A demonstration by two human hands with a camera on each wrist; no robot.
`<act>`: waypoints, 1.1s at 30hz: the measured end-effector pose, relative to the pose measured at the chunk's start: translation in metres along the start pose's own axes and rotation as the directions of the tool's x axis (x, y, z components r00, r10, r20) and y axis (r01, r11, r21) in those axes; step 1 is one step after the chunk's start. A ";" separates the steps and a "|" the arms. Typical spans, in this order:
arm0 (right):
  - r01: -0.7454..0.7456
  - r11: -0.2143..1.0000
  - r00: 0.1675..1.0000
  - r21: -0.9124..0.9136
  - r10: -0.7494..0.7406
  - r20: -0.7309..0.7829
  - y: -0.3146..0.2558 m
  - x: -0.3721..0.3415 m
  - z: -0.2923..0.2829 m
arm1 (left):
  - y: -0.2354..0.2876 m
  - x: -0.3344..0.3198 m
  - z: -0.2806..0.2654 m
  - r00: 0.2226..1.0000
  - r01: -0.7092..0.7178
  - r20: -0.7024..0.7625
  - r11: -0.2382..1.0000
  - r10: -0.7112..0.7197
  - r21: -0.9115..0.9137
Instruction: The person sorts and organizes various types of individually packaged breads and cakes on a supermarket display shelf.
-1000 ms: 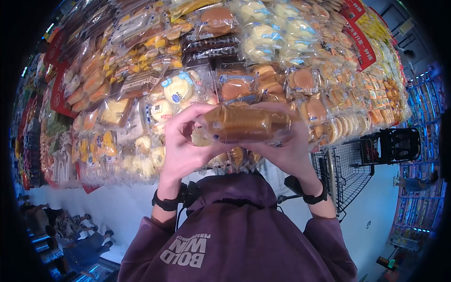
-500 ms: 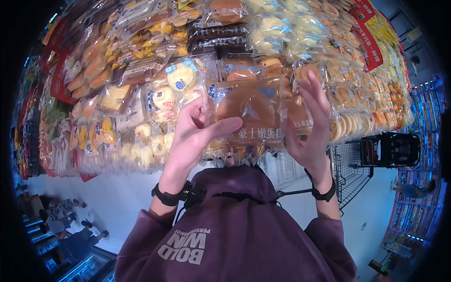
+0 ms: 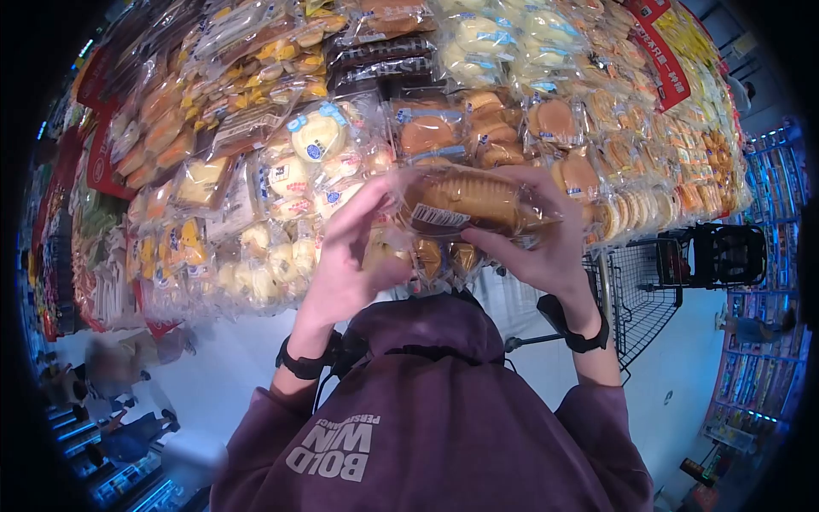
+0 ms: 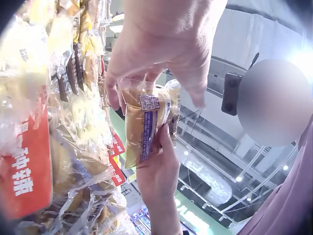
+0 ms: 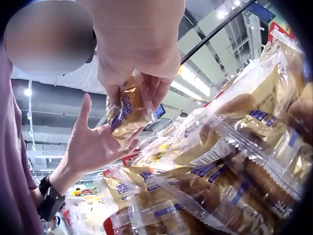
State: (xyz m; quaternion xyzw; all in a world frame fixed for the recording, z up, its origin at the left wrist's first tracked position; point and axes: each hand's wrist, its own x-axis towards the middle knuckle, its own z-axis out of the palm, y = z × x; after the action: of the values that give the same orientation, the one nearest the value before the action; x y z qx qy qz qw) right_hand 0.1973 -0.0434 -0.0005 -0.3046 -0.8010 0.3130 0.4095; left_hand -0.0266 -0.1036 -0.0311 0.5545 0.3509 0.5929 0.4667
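Packaged cake between both hands, over the near edge of the bread packs.
Right hand part-closed, grips its right end; left hand spread wide, fingertips touching its left end, thumb off. Barcode faces the wearer, purple print opposite; hoodie reads "BOLD WIN".

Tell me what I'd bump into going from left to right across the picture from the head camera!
Red printed sign → square yellow cake in clear plastic → person's left hand → long brown cake in clear plastic wrapper → person's right hand → black wire shopping cart.
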 end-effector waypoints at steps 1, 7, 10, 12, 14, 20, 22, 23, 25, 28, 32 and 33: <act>-0.005 1.000 1.000 0.021 0.005 -0.003 0.001 0.001 0.002 | 0.009 -0.001 0.009 0.999 -0.032 0.001 0.996 0.032 0.083; -0.118 0.914 0.993 0.387 0.118 0.024 0.001 0.000 0.017 | 0.012 0.002 0.018 0.993 0.108 -0.058 0.992 -0.104 0.068; -0.172 0.901 0.985 0.398 0.162 0.058 -0.003 0.000 0.017 | 0.015 0.000 0.019 0.984 0.161 -0.077 0.987 -0.158 0.029; -0.181 0.903 0.983 0.390 0.159 0.087 -0.002 0.000 0.015 | 0.018 -0.001 0.020 0.978 0.194 -0.086 0.981 -0.191 0.028; -0.203 0.880 0.979 0.430 0.178 0.096 0.000 -0.002 0.015 | 0.021 -0.002 0.019 0.979 0.189 -0.090 0.981 -0.184 0.050; -0.313 0.749 0.947 0.584 0.294 0.130 0.004 -0.016 0.021 | 0.027 0.009 0.006 0.959 -0.238 -0.004 0.817 0.282 0.525; -0.278 0.760 0.958 0.587 0.265 0.111 0.010 -0.020 0.024 | 0.038 0.012 0.004 0.964 -0.238 0.036 0.793 0.265 0.561; -0.268 0.762 0.961 0.589 0.251 0.112 0.015 -0.023 0.026 | 0.039 0.014 0.004 0.953 -0.278 0.063 0.776 0.296 0.566; -0.247 0.767 0.968 0.593 0.225 0.112 0.024 -0.029 0.029 | 0.043 0.016 0.005 0.942 -0.318 0.095 0.761 0.323 0.566; -0.304 0.740 0.949 0.599 0.289 0.126 0.025 -0.031 0.029 | 0.048 0.016 0.007 0.952 -0.292 0.095 0.770 0.291 0.568; -0.187 0.842 0.977 0.506 0.211 0.011 0.008 -0.020 0.022 | 0.034 0.012 0.001 0.974 -0.202 0.022 0.825 0.225 0.528; -0.123 0.899 0.989 0.419 0.146 -0.023 0.006 -0.016 0.019 | 0.027 0.011 -0.001 0.977 -0.183 -0.005 0.847 0.215 0.499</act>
State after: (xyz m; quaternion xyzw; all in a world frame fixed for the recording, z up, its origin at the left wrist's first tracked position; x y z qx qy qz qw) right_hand 0.1903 -0.0566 -0.0209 -0.2733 -0.6813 0.4959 0.4639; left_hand -0.0318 -0.1020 -0.0029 0.6705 0.4458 0.5449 0.2341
